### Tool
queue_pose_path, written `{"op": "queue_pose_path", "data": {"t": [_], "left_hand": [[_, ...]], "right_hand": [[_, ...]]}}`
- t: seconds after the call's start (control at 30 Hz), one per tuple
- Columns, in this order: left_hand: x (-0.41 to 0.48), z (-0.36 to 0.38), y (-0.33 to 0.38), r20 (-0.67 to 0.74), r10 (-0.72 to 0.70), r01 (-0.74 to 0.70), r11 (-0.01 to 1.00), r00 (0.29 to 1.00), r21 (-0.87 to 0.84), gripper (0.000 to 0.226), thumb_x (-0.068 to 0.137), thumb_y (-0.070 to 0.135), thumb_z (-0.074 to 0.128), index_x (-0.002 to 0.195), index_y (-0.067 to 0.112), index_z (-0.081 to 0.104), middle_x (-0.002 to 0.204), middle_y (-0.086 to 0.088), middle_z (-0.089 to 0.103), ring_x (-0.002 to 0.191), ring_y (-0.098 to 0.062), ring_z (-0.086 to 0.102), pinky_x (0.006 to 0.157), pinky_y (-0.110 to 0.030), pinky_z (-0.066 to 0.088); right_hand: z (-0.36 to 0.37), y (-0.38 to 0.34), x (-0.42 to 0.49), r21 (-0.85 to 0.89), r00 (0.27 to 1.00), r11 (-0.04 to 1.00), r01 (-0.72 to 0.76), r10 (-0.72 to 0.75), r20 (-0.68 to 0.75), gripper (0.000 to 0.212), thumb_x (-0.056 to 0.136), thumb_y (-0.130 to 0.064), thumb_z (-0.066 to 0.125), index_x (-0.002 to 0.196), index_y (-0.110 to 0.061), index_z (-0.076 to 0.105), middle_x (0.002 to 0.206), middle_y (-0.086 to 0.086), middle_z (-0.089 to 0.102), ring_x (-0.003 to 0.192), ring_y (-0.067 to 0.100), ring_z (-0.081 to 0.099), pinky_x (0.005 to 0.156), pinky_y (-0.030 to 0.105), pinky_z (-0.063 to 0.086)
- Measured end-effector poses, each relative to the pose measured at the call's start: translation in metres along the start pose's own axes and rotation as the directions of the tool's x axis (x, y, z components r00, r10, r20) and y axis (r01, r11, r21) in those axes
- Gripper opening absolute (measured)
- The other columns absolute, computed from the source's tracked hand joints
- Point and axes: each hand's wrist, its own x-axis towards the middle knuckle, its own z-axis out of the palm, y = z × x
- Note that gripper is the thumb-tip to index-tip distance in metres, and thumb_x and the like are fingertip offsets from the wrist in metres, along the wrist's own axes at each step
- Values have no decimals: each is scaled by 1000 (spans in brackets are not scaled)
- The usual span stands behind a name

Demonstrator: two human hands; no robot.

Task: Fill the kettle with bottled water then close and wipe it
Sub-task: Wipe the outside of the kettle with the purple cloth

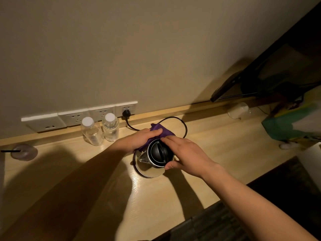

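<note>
A steel kettle (152, 158) with a shut black lid stands on its round base (149, 172) on the wooden counter (156, 202). My left hand (139, 140) presses a purple cloth (162, 132) against the kettle's far side. My right hand (184, 153) grips the kettle at its right side, where the handle is hidden under the palm. Two clear capped water bottles (90, 132) (110, 127) stand upright to the left, by the wall.
A black cord (182, 124) loops from the base to a plug in the wall socket strip (78, 117). A lidded cup with a straw (23, 152) sits far left. A tilted TV screen (260, 80), a glass (239, 110) and a green bag (291, 122) occupy the right.
</note>
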Motion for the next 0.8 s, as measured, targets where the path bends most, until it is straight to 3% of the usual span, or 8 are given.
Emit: {"op": "queue_pose_path", "data": {"t": [0.13,0.33,0.47,0.57,0.67,0.8], "left_hand": [[2,-2,-7,0,12,-12,999,1000,-32,46,99,52,56,121,15,70,113,-14,78,105,-32,74,105,-49,52],[-21,4,-55,-229,21,-93,947,973,-309,55,93,53,59,121,6,69,110,-19,77,108,-36,71,96,-41,54],[-39,17,-83,-324,49,-196,877,945,-438,47,100,41,49,129,8,64,122,-20,74,117,-33,70,108,-48,50],[-42,22,-94,-378,27,-229,836,925,-499,50,98,44,51,133,10,64,126,-18,73,121,-34,68,114,-56,43],[-37,14,-82,-328,49,-202,871,943,-448,50,101,47,51,131,11,67,129,-21,71,124,-38,66,116,-59,41],[-24,3,-49,-228,20,-90,950,973,-300,50,100,56,50,122,18,74,120,-10,77,120,-29,69,115,-51,43]], "right_hand": [[0,-2,-3,-65,1000,998,7,-8,-17,93,86,-58,75,159,-19,33,156,2,49,132,27,56,108,38,45],[4,-9,-7,-113,999,993,-26,20,-47,94,87,-63,69,160,-17,32,157,4,48,132,29,57,108,40,47],[14,-19,-13,-108,992,991,-76,64,-108,92,87,-65,68,158,-14,35,150,6,55,121,30,64,102,44,52],[16,-29,-16,-93,983,986,-136,123,-137,91,88,-65,68,157,-15,36,147,6,56,114,32,66,97,43,52],[15,-36,-15,-77,977,982,-170,159,-141,90,89,-64,66,159,-17,33,151,3,52,117,29,64,100,40,50],[15,-40,-14,-71,970,975,-209,198,-139,91,90,-68,63,159,-18,31,153,3,50,120,28,63,101,40,49]]}}
